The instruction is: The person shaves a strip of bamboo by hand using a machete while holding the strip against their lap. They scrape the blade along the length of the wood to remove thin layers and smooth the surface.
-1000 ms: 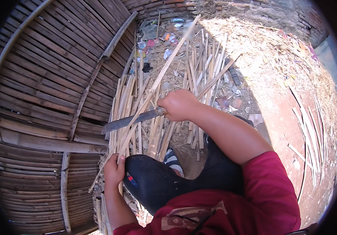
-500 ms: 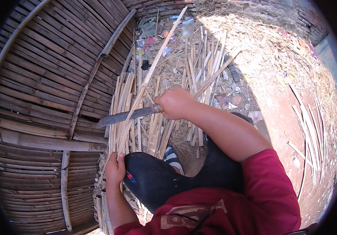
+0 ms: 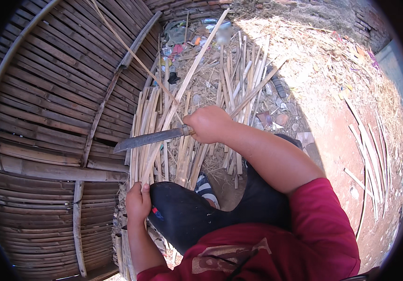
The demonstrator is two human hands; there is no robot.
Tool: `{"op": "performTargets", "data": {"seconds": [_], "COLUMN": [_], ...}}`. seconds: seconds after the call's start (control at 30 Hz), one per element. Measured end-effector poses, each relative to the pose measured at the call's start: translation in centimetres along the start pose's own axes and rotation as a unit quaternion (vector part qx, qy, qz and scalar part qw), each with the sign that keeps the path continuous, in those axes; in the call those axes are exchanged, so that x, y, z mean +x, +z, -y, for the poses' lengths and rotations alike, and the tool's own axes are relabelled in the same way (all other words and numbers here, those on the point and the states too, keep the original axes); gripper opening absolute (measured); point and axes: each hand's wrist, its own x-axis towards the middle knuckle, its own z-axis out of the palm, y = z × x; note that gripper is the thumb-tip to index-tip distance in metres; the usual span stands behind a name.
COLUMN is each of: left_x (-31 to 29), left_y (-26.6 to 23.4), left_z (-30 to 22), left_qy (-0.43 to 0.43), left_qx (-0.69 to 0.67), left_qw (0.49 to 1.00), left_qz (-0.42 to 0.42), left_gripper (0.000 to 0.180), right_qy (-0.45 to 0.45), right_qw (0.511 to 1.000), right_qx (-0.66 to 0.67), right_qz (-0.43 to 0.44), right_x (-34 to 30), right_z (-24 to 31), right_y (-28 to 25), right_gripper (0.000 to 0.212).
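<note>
My right hand (image 3: 209,123) is closed round the handle of a long machete (image 3: 150,138), its dark blade pointing left. Beside my left knee, my left hand (image 3: 137,202) grips the near end of a long, pale bamboo strip (image 3: 195,67). This strip slants away to the upper right, and the blade crosses it. A thin bamboo sliver (image 3: 131,50) spreads from the strip near the blade and reaches up to the far left. Whether the blade's edge sits inside the split is hard to make out.
Many split bamboo strips (image 3: 241,82) lie on the ground ahead, with scattered litter (image 3: 178,49) beyond. A slatted bamboo wall (image 3: 46,93) stands close on the left. More strips (image 3: 368,154) lie in sunlight at right, and a brick wall (image 3: 201,8) closes the far side.
The thin sliver has sprung away from the strip toward the upper left. The strip's far end has shifted slightly right; the machete and both hands have barely moved.
</note>
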Motion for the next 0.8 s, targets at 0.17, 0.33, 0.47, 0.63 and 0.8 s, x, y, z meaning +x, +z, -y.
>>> {"op": "performTargets", "data": {"seconds": [0.17, 0.33, 0.47, 0.63, 0.8], "left_x": [-1.4, -1.3, -3.7, -7.9, -12.6], "left_y": [-1.9, -3.1, -2.5, -3.0, -2.4], "left_z": [-0.2, -0.3, 1.7, 1.4, 0.7], "left_qy": [-0.026, -0.029, -0.038, -0.079, -0.112], "left_qx": [0.014, 0.044, 0.016, -0.034, -0.067], "left_qw": [0.999, 0.998, 0.998, 0.995, 0.989], "left_qz": [0.018, 0.043, 0.055, 0.056, 0.065], "left_gripper": [0.042, 0.042, 0.044, 0.047, 0.047], "right_qy": [0.041, 0.076, 0.028, -0.047, -0.042], "right_qw": [0.999, 0.997, 0.999, 0.998, 0.997], "right_qx": [0.03, -0.005, 0.008, 0.037, 0.007], "right_qz": [-0.02, -0.001, 0.018, 0.003, 0.059], "right_x": [0.6, 0.1, 0.0, -0.9, 0.2], "right_z": [-3.6, -4.0, -2.5, -0.7, -1.1], "right_y": [-0.4, -0.4, 0.1, 1.2, 1.5], "right_gripper": [0.03, 0.035, 0.034, 0.032, 0.034]}}
